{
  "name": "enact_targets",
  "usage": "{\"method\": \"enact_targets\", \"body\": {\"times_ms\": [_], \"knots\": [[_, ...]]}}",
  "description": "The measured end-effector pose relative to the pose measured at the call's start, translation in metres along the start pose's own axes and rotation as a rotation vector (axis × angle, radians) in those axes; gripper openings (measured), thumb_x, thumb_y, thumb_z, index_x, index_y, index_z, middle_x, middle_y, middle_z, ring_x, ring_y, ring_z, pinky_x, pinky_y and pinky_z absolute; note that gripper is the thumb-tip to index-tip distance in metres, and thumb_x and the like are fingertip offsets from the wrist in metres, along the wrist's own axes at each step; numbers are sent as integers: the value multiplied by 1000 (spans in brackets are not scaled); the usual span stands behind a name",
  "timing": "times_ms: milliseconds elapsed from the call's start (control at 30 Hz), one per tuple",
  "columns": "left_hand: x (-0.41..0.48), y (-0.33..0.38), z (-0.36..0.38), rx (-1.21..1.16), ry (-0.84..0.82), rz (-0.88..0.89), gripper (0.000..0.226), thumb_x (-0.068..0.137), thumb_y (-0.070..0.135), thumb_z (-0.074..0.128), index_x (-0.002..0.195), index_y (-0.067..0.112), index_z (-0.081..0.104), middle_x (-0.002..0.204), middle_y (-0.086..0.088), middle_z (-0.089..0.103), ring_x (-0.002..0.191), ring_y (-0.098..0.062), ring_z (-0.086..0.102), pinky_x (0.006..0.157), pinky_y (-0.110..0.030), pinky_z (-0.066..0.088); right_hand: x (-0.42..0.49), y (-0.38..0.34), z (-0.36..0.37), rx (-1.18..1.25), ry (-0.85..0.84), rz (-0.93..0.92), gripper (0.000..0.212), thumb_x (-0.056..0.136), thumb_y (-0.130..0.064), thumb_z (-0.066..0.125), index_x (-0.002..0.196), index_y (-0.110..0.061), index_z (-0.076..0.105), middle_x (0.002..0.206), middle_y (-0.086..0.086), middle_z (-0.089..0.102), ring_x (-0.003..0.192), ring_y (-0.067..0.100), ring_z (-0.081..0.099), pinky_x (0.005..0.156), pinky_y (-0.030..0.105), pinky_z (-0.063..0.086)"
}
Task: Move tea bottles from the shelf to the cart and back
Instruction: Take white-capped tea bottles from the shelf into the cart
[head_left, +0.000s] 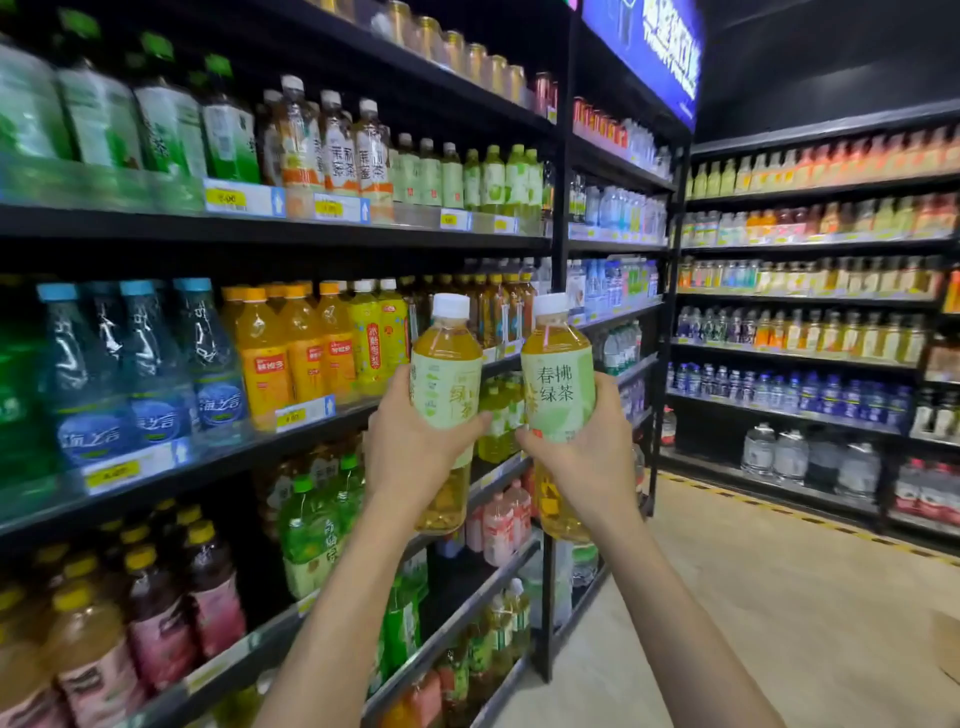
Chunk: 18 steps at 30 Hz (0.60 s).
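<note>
One tea bottle (448, 387) is gripped in the left hand (410, 447), one in the right hand (584, 460); both are best carried upright.

Shelf (363, 241) price tags (328, 209) — blurred, unreadable

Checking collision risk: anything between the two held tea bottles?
Head view: nothing held between left bottle and right bottle, just a narrow gap; left hand and right hand fingertips curl into it, shelf bottles behind.

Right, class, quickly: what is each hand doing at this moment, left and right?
Left hand: grips the left tea bottle around its label.
Right hand: grips the right tea bottle around its label.
</note>
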<state>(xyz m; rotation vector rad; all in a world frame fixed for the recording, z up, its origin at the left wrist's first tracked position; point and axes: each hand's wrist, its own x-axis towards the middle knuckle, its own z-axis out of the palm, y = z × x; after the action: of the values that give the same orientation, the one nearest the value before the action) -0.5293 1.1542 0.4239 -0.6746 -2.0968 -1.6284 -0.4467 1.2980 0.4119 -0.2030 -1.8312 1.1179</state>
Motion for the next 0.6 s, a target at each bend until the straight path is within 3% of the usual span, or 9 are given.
{"method": "enact_targets", "body": {"times_ms": [267,400,600], "knots": [[68,-34,37,-25,11,-2,63,65,39,91,118,32,56,105,13,68,96,-9,67,80,-39,60,64,52,42,62,-13,-1,60,68,-9,87,110,-24,47,92,-11,63,77,-4,62,61,16,51],[101,-50,62,-20,33,0,62,64,39,91,115,35,55,103,14,69,94,-6,67,79,-43,60,101,79,57,92,-40,-9,61,68,-3,86,112,-20,47,93,-11,58,76,-15,57,59,7,45],[154,-58,107,-6,92,20,59,67,34,90,114,31,56,104,14,67,96,-5,65,81,-42,60,171,116,75,149,-127,-52,62,70,-2,85,118,-14,47,93,-14,56,77,-21,54,59,4,44]]}}
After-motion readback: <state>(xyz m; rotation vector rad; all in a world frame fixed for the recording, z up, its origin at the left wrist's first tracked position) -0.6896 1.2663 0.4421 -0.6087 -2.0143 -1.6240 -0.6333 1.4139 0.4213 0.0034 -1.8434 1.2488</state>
